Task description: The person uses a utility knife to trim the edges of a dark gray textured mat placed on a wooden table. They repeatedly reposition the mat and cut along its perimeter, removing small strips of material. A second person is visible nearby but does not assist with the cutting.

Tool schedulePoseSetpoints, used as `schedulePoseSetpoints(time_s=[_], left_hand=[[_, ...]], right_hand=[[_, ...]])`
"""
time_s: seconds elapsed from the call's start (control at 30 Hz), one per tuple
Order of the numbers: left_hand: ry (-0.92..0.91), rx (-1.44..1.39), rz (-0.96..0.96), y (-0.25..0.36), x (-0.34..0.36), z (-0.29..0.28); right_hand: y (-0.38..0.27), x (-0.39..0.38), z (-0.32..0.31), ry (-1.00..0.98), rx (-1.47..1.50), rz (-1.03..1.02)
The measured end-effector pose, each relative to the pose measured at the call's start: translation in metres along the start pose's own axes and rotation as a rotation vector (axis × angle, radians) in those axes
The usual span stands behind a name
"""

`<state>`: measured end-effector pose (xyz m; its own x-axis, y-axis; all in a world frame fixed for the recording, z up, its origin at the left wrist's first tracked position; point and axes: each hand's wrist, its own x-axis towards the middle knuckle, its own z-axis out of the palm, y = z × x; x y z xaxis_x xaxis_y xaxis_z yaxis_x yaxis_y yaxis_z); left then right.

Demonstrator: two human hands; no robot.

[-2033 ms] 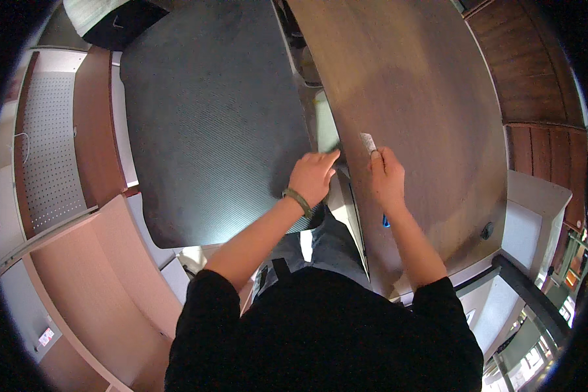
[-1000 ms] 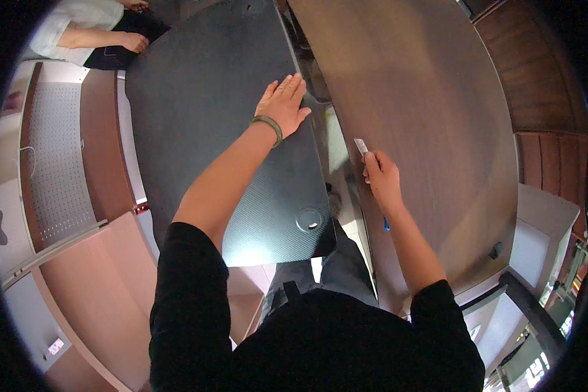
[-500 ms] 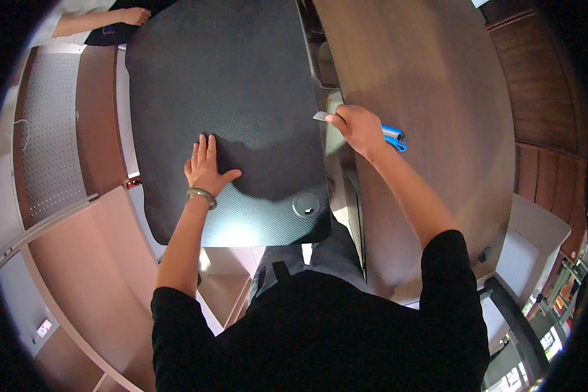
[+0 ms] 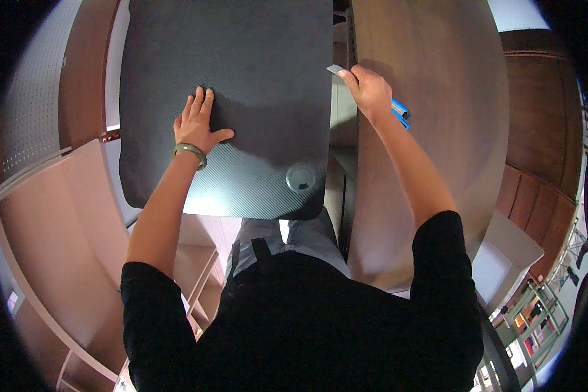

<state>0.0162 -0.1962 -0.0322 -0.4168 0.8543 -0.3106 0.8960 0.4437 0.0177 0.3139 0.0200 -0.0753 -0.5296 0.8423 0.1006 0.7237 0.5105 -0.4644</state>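
A black desktop panel (image 4: 242, 65) with a fine woven-look texture stretches out in front of me. Near its near right corner sits a round grommet cap (image 4: 300, 178). My left hand (image 4: 199, 121), with a green bangle (image 4: 190, 154) at the wrist, lies flat on the panel, fingers spread. Closed around what looks like a utility knife, my right hand (image 4: 372, 91) is over the gap at the panel's right edge. The knife's grey blade (image 4: 334, 69) points left to that edge. Blue parts (image 4: 400, 112) show behind the hand; my fingers hide the middle.
Along the right runs a long brown desk (image 4: 431, 150), separated from the panel by a narrow gap (image 4: 341, 130). A pinkish cabinet (image 4: 59, 215) and a perforated board (image 4: 36, 85) stand on the left. A white box-like unit (image 4: 503, 261) is at the lower right.
My right hand has moved a little farther along the panel's right edge with the knife. The view has shifted, and the other person's arm at the upper left is out of sight.
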Motion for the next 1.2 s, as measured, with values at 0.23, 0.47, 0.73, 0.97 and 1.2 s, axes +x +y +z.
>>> schedulePoseSetpoints(time_s=[0.23,0.47,0.73,0.97,1.2], left_hand=[[-0.010,-0.006,-0.020,-0.002,-0.006,0.002],[-0.031,0.026,-0.049,0.002,-0.009,0.001],[-0.030,0.062,-0.064,0.004,-0.010,-0.001],[-0.045,0.074,-0.069,0.005,-0.012,0.003],[-0.016,0.071,-0.048,0.002,-0.010,0.007]], right_hand=[[-0.004,-0.011,-0.008,-0.153,0.023,-0.045],[-0.008,-0.029,-0.008,-0.230,0.087,-0.096],[-0.011,-0.060,-0.003,-0.223,0.097,-0.232],[-0.013,-0.089,-0.004,-0.248,0.107,-0.259],[-0.011,-0.069,0.000,0.005,0.073,-0.109]])
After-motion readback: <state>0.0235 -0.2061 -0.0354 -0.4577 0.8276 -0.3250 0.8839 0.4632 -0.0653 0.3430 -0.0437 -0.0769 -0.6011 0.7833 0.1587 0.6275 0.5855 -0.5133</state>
